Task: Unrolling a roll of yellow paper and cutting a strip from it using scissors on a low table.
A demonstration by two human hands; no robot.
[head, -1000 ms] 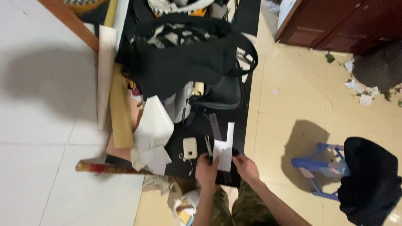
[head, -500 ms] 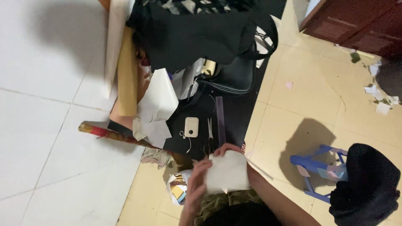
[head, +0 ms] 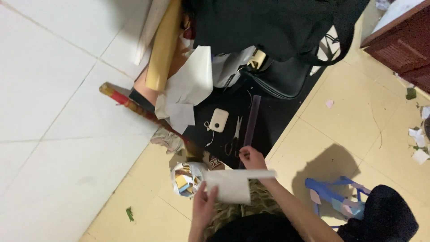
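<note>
A white sheet of paper [head: 233, 184] lies folded across my lap. My left hand [head: 205, 203] pinches its lower left corner. My right hand [head: 252, 158] reaches past the sheet's top edge and touches the near end of a long dark ruler [head: 251, 122] lying on a black mat [head: 268, 105]. Scissors [head: 234, 140] lie just left of the ruler, and a small white rounded device [head: 219, 120] with a cord sits beside them.
Rolled papers [head: 163, 45], white sheets [head: 190, 85] and a patterned roll [head: 143, 113] pile at the mat's left. A black bag [head: 273, 27] covers the far end. A blue stool [head: 336, 197] stands at right, a bag of scraps [head: 186, 178] by my knee, a wooden cabinet [head: 403, 45] top right.
The white sheet came off the mat and down onto my lap. My right hand let go of it and moved to the ruler's end; the view shifted closer and to the left.
</note>
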